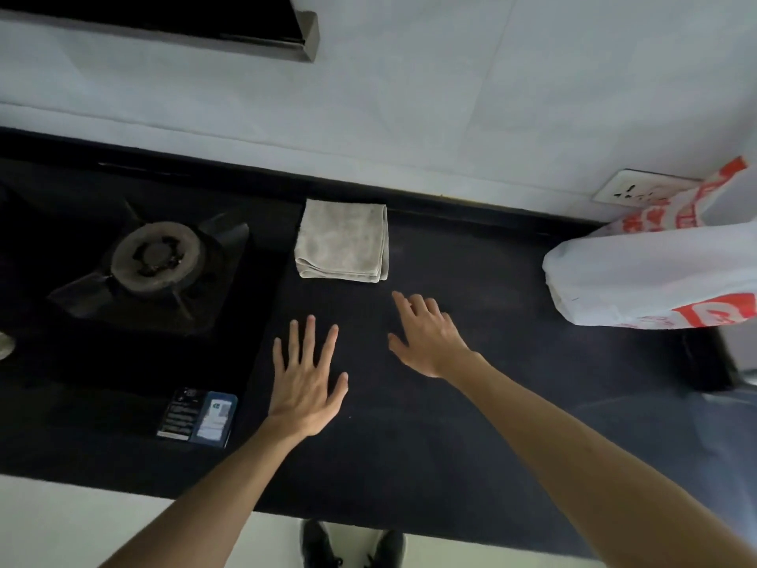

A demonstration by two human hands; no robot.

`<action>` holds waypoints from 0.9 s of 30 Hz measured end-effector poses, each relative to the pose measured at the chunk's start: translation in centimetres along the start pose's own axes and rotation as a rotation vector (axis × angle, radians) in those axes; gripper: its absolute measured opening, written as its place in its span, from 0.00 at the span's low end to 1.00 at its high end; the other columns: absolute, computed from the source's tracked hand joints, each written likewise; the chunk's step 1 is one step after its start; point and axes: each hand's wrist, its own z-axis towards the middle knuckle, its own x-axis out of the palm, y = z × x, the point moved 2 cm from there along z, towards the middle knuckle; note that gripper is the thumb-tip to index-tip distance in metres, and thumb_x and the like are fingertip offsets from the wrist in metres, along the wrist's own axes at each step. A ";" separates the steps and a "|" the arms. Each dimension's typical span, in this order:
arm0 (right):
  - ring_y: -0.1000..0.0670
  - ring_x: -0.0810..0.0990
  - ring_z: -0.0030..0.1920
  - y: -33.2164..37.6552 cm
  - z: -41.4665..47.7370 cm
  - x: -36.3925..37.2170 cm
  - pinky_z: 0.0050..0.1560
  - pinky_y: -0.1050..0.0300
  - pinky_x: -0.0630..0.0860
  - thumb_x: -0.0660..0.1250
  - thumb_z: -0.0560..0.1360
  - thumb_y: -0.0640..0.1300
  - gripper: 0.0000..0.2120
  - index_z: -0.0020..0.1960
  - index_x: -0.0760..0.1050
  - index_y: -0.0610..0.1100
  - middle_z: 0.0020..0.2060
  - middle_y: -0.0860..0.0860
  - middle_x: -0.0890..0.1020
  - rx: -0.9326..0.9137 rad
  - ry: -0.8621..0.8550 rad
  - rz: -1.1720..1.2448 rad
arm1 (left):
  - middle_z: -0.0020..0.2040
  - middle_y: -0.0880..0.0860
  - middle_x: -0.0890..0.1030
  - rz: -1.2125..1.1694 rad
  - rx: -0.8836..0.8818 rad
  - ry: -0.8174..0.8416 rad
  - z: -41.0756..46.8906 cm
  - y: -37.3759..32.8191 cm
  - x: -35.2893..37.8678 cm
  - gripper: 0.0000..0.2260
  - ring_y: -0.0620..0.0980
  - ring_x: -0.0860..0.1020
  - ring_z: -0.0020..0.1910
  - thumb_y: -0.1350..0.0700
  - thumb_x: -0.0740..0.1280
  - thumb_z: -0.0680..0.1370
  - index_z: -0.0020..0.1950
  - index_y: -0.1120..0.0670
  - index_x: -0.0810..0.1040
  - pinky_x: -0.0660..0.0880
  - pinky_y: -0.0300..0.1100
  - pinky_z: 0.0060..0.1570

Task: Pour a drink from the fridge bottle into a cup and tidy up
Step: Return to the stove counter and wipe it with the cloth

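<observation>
A folded grey cloth (pixel 342 241) lies flat on the dark bench (pixel 471 424), close to the back edge, and I use it as the landmark. To the left of the cloth sits a gas burner (pixel 157 256) with its black pan support, part of a black glass hob. In front of the cloth and to the left, on the corner of the hob, there is a small blue and black label (pixel 198 418). Far to the right of the cloth a white plastic bag with red print (pixel 655 272) lies on the bench and partly covers a white wall socket (pixel 639 194) behind it. Above and to the left of the cloth the corner of an extractor hood (pixel 266 34) hangs from the pale wall.

The left hand (pixel 307 387) is just in front of the cloth, palm down, with all fingers spread and holding nothing. The right hand (pixel 430 338) is in front of the cloth's right corner, near but not touching it, fingers loosely apart and empty. It seems that both hands hover over the bench, but the view from above does not show this clearly.

No bottle and no cup is visible anywhere around the cloth. Below the bench edge two dark shoes (pixel 352 547) stand on a light floor.
</observation>
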 end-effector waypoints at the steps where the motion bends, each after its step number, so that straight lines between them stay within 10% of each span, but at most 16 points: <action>1: 0.40 0.65 0.70 -0.2 0.7 0.1 0.67 0.43 0.69 0.60 0.80 0.55 0.35 0.80 0.49 0.44 0.72 0.44 0.65 -0.007 -0.030 0.024 | 0.81 0.62 0.50 -0.002 0.000 -0.019 0.1 0.0 0.3 0.36 0.66 0.50 0.79 0.38 0.50 0.76 0.82 0.50 0.51 0.53 0.67 0.74; 18: 0.40 0.54 0.78 3.6 20.6 -0.5 0.76 0.43 0.57 0.59 0.81 0.39 0.26 0.78 0.60 0.44 0.76 0.43 0.61 -0.248 -0.158 0.131 | 0.82 0.54 0.44 -0.113 -0.032 -0.071 0.4 0.1 0.7 0.35 0.57 0.42 0.81 0.40 0.58 0.76 0.82 0.44 0.51 0.47 0.62 0.77; 27: 0.40 0.34 0.78 4.1 21.7 1.4 0.72 0.29 0.34 0.41 0.80 0.65 0.30 0.79 0.39 0.60 0.80 0.49 0.41 -0.154 -0.066 -0.125 | 0.83 0.54 0.46 -0.102 -0.038 -0.102 0.3 0.2 0.8 0.35 0.57 0.45 0.81 0.41 0.59 0.75 0.81 0.45 0.53 0.51 0.62 0.77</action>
